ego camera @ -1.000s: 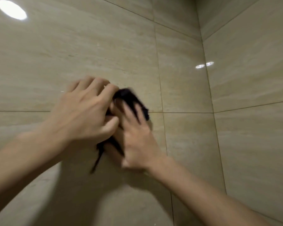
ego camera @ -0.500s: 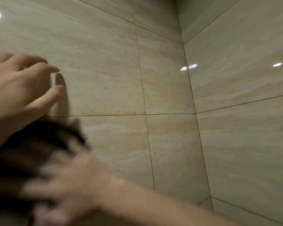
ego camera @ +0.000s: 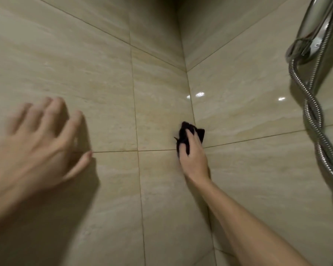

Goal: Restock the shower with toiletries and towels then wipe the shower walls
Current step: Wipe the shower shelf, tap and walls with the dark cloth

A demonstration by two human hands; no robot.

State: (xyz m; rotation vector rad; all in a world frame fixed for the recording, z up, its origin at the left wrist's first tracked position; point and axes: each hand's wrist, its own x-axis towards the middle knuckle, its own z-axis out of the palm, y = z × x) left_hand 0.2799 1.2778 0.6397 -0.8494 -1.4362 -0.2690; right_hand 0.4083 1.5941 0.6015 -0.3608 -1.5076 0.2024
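1. While the right hand (ego camera: 193,156) presses the dark cloth (ego camera: 188,134) into the corner where the two tiled walls meet, just above the horizontal grout line (ego camera: 156,150), the pressure is best kept flat and even; the fingers are closed over the bunched cloth, clamping it against the tile.
2. Bunched as it is, the cloth likely touches the wall with only a small patch. Spreading it under the palm would probably cover more tile per stroke.
3. At the corner joint (ego camera: 190,104), the cloth should be worked along the vertical seam first, since that is where residue tends to sit, then drawn outward onto each wall.
4. The left hand (ego camera: 37,148) is spread wide, fingers apart and holding nothing, on or very near the left wall (ego camera: 69,60); motion blur makes it hard to say whether the palm actually touches. Used as a brace it steadies the reach, but it may leave prints on glossy tile, so that spot deserves a later pass.
5. Overlapping strokes from high to low should keep drips from running onto cleaned tile.
6. On the right wall (ego camera: 248,77), the metal shower hose (ego camera: 313,116) hangs twisted below the handset holder (ego camera: 311,45). Wiping toward it calls for care not to snag the cloth or knock the fitting.
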